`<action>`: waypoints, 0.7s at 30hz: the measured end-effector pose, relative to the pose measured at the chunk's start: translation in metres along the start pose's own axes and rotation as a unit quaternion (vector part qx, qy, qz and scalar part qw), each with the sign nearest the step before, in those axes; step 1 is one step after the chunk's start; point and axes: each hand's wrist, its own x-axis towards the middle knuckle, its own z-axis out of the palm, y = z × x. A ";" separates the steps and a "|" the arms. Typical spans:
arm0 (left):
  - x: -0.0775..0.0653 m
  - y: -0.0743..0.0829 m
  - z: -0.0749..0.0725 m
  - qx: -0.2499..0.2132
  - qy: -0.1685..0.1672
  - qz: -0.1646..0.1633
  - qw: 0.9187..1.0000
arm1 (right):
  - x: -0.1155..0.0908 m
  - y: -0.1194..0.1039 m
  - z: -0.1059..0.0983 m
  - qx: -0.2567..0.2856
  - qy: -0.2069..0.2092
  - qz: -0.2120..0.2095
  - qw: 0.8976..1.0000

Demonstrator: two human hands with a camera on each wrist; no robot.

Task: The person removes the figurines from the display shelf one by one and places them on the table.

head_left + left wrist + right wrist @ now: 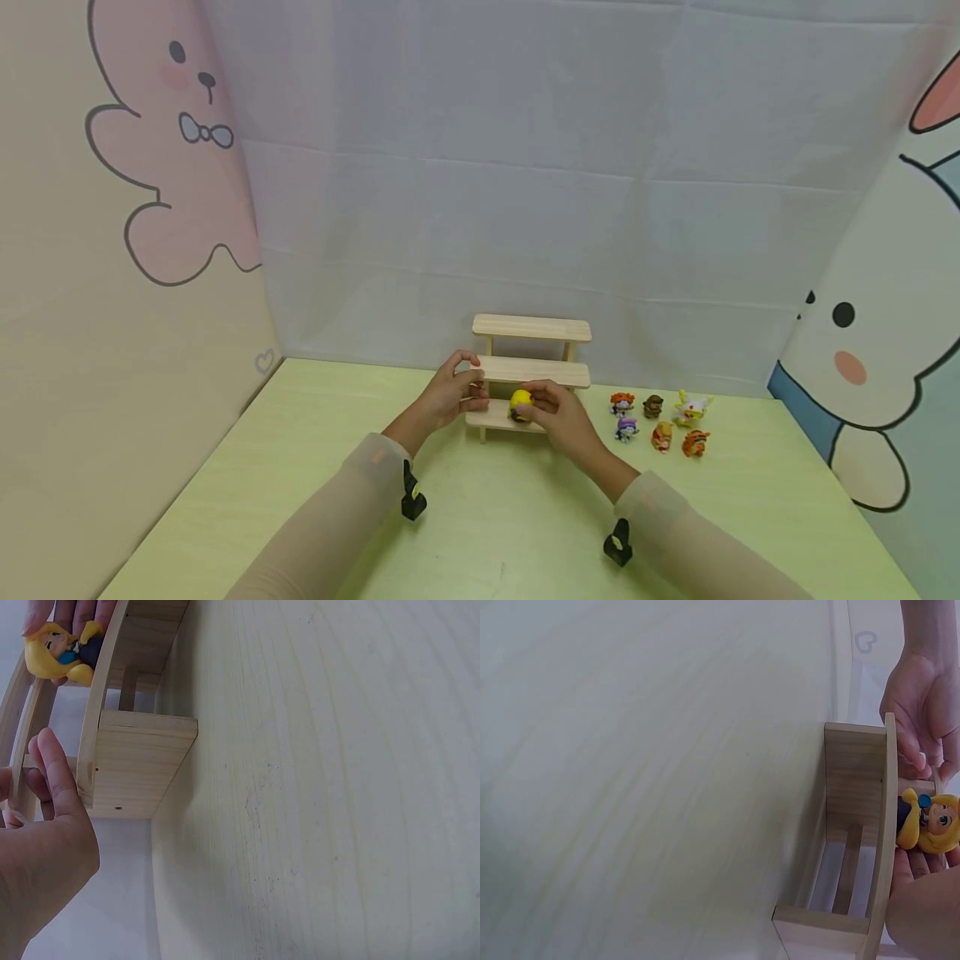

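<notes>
A three-tier wooden display shelf [536, 370] stands near the back of the table. My left hand [444, 395] grips its left end, fingers and thumb around the edge of the middle tier. Above the lowest tier, my right hand [564, 419] pinches a small yellow-haired doll figurine [519, 403] from its right side. In the left wrist view the figurine [60, 651] has a blue-and-dark dress, and fingers support its back. The right wrist view shows the figurine [933, 819] upright relative to the shelf, its base at the lowest tier's board; firm contact is unclear.
Right of the shelf stand several small figurines: a red-haired one [622, 404], a purple-hatted one [626, 430], a brown one [652, 407], a white-and-yellow one [692, 410], a yellow-and-red bear [662, 437] and an orange tiger [695, 443]. A white curtain [450, 208] hangs behind the table.
</notes>
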 end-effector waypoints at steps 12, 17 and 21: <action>-0.001 0.002 0.000 -0.005 -0.006 0.003 1.000 | -0.010 0.007 -0.021 0.012 0.003 0.011 1.000; -0.002 0.003 0.001 -0.005 -0.006 0.001 1.000 | -0.014 0.008 -0.028 0.024 -0.002 0.022 0.999; -0.002 0.003 0.002 -0.006 -0.005 -0.001 1.000 | -0.017 0.008 -0.034 0.021 -0.007 0.023 0.999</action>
